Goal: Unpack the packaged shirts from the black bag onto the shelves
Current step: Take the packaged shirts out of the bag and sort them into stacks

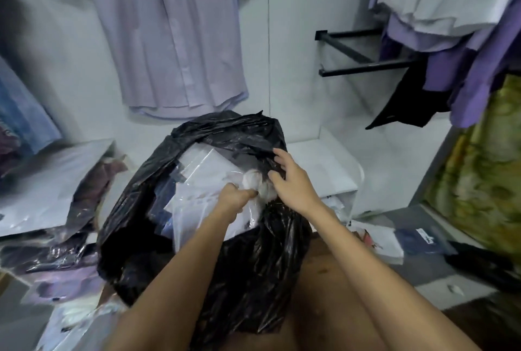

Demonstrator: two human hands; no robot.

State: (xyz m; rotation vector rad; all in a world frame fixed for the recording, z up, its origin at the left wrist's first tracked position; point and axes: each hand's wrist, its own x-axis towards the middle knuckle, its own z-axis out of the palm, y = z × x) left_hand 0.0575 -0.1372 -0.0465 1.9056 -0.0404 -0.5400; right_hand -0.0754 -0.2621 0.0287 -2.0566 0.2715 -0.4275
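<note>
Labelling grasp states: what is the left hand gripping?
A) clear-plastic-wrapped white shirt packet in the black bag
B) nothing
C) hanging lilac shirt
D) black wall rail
A: the left hand has fingers curled on the clear-plastic-wrapped white shirt packet inside the black plastic bag.

A single head-worn view looks forward and steeply down onto the open black bag, from close above it. Both forearms reach in from the bottom edge. Beyond the bag the white wall faces the camera, hung with shirts.
</note>
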